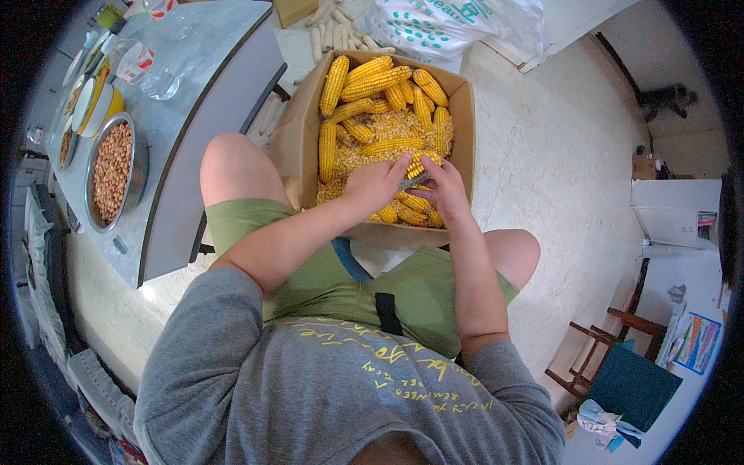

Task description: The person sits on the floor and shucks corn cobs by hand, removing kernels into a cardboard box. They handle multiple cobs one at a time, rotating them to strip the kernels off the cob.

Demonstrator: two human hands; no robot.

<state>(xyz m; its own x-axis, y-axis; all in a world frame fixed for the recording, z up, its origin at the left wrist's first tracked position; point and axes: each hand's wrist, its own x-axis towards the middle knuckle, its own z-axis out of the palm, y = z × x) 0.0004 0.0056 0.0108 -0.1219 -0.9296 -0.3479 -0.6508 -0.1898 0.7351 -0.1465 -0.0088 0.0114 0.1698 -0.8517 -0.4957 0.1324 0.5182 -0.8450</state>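
Note:
A cardboard box [462, 116] stands between my knees, holding yellow corn cobs [376, 81] and loose corn kernels [395, 128]. Above its near half, my left hand [375, 180] and my right hand [444, 189] both hold one corn cob [423, 164]. My left thumb presses against its kernels, while my right fingers wrap its other side. A grey patch shows along the cob's lower side; whether it is bare cob or something else I cannot tell. More whole cobs lie under my hands near the box's front wall.
On the left, a table [192, 64] bears a metal bowl of peanuts [113, 171], dishes and plastic bottles [131, 61]. Beyond the box are stripped cobs [337, 32] and a white plastic sack [430, 26]. A wooden chair [616, 354] stands at the lower right.

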